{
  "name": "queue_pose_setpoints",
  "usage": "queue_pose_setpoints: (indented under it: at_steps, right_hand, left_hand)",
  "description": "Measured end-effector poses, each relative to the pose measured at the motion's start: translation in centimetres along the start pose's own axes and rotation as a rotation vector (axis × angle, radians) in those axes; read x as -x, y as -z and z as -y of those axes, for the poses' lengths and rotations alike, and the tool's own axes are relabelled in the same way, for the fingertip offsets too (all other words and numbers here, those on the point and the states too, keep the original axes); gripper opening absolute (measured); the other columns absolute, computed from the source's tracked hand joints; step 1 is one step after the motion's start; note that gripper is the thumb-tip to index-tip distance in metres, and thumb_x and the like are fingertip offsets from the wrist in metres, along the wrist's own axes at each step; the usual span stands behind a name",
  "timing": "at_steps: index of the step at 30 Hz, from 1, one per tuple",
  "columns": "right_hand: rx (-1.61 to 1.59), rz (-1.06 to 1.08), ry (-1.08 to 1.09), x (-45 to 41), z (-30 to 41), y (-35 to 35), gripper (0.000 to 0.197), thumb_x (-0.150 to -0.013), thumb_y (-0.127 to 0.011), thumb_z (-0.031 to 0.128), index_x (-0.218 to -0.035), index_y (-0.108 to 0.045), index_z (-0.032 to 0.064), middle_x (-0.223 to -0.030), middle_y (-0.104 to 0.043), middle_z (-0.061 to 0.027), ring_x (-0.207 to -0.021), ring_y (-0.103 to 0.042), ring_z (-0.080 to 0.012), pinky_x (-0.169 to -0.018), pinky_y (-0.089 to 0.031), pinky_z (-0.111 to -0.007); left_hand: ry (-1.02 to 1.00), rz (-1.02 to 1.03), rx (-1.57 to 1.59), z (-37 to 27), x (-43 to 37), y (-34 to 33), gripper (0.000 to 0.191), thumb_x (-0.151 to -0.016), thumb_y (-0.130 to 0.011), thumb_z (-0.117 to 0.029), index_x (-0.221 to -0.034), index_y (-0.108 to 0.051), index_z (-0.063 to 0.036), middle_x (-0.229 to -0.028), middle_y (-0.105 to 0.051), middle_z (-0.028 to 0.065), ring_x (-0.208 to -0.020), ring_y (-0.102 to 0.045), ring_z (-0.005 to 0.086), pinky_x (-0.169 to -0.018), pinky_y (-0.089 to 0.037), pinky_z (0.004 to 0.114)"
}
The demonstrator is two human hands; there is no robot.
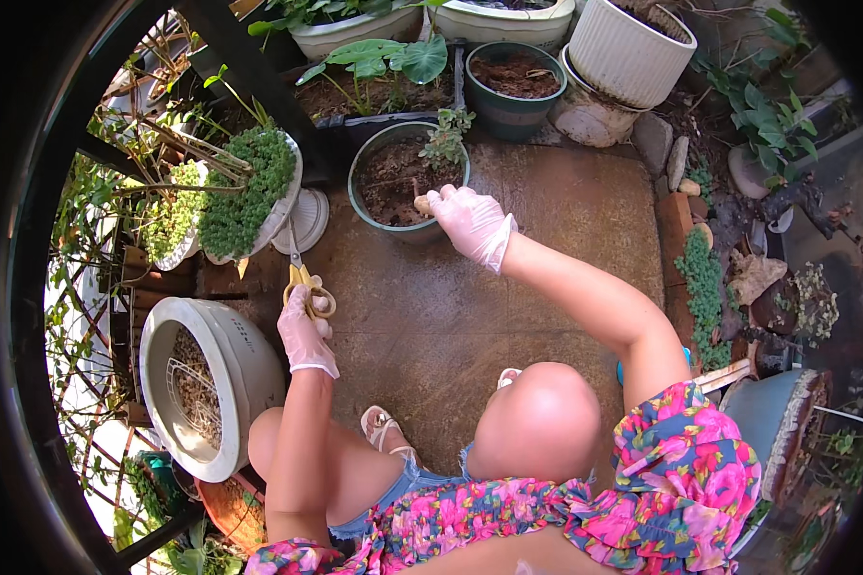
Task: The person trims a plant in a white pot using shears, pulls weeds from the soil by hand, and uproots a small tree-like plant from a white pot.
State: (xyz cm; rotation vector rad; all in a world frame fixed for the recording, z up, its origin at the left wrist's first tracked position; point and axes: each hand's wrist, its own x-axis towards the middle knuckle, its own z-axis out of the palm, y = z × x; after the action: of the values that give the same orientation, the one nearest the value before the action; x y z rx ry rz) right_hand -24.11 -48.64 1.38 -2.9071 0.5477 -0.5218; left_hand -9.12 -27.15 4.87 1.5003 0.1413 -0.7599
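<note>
My left hand (pixel 304 334), in a thin translucent glove, holds a pair of scissors (pixel 302 277) by their yellow handles. Their metal blades point away from me, near the rim of a white pot filled with green succulents (pixel 248 194). My right hand (pixel 473 221), gloved the same way, is at the near right rim of a round green plastic pot (pixel 356 205). A small tan lump (pixel 423 205) is at its fingertips, over the soil; what it is cannot be told. A small leafy plant (pixel 447 138) leans at the pot's far right edge.
A large white ceramic pot (pixel 259 345) lies tilted at left. Behind stand another green pot (pixel 518 108) of soil and a white ribbed pot (pixel 629 54). Bricks and stones (pixel 755 277) border the brown floor (pixel 561 287) at right. A dark metal frame (pixel 259 79) runs along the left.
</note>
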Motion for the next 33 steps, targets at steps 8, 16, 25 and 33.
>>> queue_pose_setpoints:
  at_steps: [8, 16, 25, 33]
  right_hand:
    - [0.039, 0.238, -0.154, -0.2, -2.5, -0.5, 0.028, -0.080, -0.044, 0.008, -0.106, -0.053, 0.0156, -0.092, -0.057, -0.0132, -0.084, -0.058, -0.0292, -0.072, -0.047, -0.040]
    - [0.015, 0.270, -0.295, 0.0, -2.3, -1.1, 0.043, -0.070, -0.059, 0.015, -0.110, -0.049, 0.0038, -0.094, -0.055, -0.0148, -0.086, -0.055, -0.0324, -0.074, -0.045, -0.042]
    - [-0.131, 0.197, -0.360, 0.3, -3.2, -1.6, 0.037, -0.073, -0.058, 0.021, -0.105, -0.050, 0.0031, -0.091, -0.058, -0.0199, -0.086, -0.057, -0.0349, -0.074, -0.046, -0.043]
    - [-0.293, 0.351, -0.319, -1.0, -1.2, 1.7, 0.018, -0.072, -0.054, 0.009, -0.089, -0.053, 0.0028, -0.080, -0.059, -0.0197, -0.081, -0.057, -0.0369, -0.068, -0.045, -0.043]
  left_hand:
    - [0.145, 0.116, 0.032, 1.6, 0.4, -2.5, 0.023, -0.087, -0.048, -0.020, -0.098, -0.059, -0.0044, -0.063, -0.051, -0.0035, -0.045, -0.041, 0.0025, -0.033, -0.024, 0.015]
    - [0.178, 0.226, 0.091, 0.9, 0.4, -3.6, 0.028, -0.089, -0.044, -0.028, -0.100, -0.057, -0.0063, -0.065, -0.053, -0.0037, -0.041, -0.036, 0.0013, -0.033, -0.028, 0.013]
    - [0.237, 0.212, 0.196, 2.4, -1.1, -5.0, 0.029, -0.089, -0.046, -0.031, -0.095, -0.057, -0.0059, -0.073, -0.056, -0.0002, -0.053, -0.050, 0.0040, -0.036, -0.033, 0.015]
    - [0.068, 0.105, 0.000, 1.7, -0.3, -5.3, 0.024, -0.088, -0.046, -0.028, -0.094, -0.060, -0.0080, -0.067, -0.055, -0.0017, -0.046, -0.041, 0.0033, -0.037, -0.029, 0.016]
